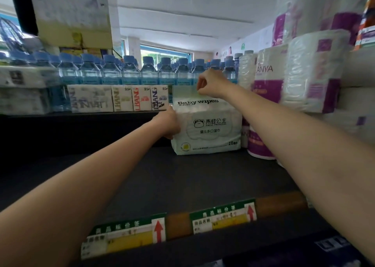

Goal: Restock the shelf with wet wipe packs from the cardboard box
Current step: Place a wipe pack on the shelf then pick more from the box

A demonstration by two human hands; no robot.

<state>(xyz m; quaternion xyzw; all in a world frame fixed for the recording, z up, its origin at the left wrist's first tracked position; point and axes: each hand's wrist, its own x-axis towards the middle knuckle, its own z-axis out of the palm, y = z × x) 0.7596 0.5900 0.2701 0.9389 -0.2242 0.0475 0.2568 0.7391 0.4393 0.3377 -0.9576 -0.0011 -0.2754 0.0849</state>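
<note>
Shelving (182,181) of dark board fills the lower view, with two green and yellow price tags (222,217) clipped to its front edge. Water bottles (129,70) with blue caps stand in a long row behind the shelf, and small tissue packs (119,98) sit in front of them on the left. Toilet paper packs (312,72) in white and purple wrap are stacked at the right. Near the back of the shelf, just beside those rolls, a wet wipe pack (209,128) stands upright, printed "Baby wipes". Left hand (169,123) presses against the pack's left side with its fingers curled round the edge. Right hand (210,83) pinches the pack's top seam, fingers closed over it.
</note>
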